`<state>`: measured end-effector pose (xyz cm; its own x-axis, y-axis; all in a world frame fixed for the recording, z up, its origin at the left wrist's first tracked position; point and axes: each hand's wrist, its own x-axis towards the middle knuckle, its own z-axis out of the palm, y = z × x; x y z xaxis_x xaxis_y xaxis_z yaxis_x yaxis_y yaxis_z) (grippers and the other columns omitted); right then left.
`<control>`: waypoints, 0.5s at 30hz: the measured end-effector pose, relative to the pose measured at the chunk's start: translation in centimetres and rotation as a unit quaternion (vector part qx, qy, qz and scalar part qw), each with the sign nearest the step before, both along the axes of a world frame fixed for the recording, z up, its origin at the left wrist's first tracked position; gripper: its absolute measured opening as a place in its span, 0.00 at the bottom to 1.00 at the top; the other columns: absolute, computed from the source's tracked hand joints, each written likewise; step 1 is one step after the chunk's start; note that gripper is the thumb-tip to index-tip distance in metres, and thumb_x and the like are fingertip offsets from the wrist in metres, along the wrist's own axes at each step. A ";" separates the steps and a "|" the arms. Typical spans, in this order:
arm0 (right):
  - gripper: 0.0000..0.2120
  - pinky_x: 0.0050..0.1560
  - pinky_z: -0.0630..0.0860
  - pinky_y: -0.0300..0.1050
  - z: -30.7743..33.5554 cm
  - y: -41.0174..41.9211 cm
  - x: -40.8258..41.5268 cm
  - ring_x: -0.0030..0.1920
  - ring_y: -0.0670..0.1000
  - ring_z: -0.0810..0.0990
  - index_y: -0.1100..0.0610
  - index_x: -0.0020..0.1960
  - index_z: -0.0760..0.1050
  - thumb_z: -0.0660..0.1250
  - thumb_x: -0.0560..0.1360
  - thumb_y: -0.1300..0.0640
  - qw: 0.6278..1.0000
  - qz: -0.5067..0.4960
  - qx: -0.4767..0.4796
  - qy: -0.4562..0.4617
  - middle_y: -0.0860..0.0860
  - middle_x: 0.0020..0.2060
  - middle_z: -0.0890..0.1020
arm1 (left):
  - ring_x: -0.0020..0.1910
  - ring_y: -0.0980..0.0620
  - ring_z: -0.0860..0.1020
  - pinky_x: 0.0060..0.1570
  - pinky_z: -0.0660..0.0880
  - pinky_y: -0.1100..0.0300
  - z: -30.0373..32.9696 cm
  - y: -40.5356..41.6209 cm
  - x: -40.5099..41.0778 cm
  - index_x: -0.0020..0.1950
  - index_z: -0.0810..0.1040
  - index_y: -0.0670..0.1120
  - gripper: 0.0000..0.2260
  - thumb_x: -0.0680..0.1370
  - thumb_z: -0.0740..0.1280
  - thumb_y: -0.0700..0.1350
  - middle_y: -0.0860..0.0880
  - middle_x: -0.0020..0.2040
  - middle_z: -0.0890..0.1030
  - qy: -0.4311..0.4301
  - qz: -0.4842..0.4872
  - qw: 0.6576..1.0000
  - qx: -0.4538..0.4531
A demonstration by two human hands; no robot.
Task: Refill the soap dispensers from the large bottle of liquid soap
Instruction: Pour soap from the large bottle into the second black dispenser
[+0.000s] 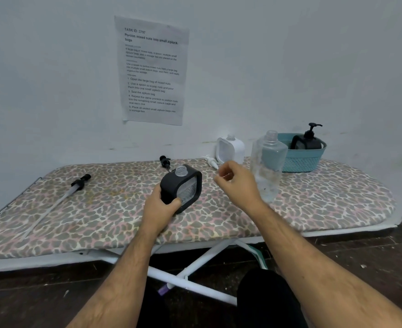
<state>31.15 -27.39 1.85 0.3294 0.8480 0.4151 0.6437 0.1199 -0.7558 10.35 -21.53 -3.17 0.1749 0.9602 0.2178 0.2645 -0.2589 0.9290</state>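
Caps off, pouring not started: left hand (pixel 161 209) grips open black dispenser (pixel 181 187); right hand (pixel 236 183) loosely curled, empty, near large bottle (pixel 267 164).

Paper sheet (pixel 152 71) taped to the wall, headed "TASK ID: 3797", title "Portion mixed nuts into small ziplock bags", numbered steps from "Open the large bag of mixed nuts"

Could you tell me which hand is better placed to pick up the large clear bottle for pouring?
The right hand: it holds nothing and hovers right beside the large clear bottle. The left hand already grips the black dispenser.
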 end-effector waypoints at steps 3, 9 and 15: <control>0.09 0.46 0.77 0.40 -0.5 1.2 -0.7 0.45 0.43 0.80 0.52 0.53 0.77 0.73 0.75 0.54 0.998 0.040 -0.040 0.037 0.45 0.47 0.80 | 0.50 0.59 0.79 0.43 0.76 0.65 0.2 0.1 0.0 0.65 0.72 0.52 0.21 0.74 0.70 0.38 0.59 0.51 0.79 -0.007 -0.008 1.000 -0.006; 0.31 0.63 0.76 0.50 -1.5 3.7 -1.2 0.64 0.50 0.75 0.51 0.74 0.66 0.73 0.75 0.50 0.970 0.148 -0.078 0.176 0.50 0.67 0.74 | 0.48 0.61 0.79 0.36 0.76 0.70 0.7 0.6 -0.5 0.64 0.70 0.53 0.21 0.76 0.68 0.34 0.56 0.53 0.79 -0.043 -0.059 0.997 -0.040; 0.25 0.56 0.74 0.36 -1.9 5.7 -2.1 0.65 0.48 0.75 0.52 0.73 0.69 0.68 0.79 0.49 0.948 0.191 -0.087 0.240 0.49 0.66 0.76 | 0.56 0.54 0.81 0.55 0.78 0.56 0.6 2.0 -2.0 0.63 0.73 0.59 0.27 0.66 0.78 0.49 0.53 0.59 0.81 -0.053 -0.112 0.989 -0.083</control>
<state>29.05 -21.74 -0.02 0.1008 0.9852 0.1384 0.1562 0.1217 -0.9802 8.34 -19.49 -2.54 0.3718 0.9241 0.0889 0.1173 -0.1417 0.9829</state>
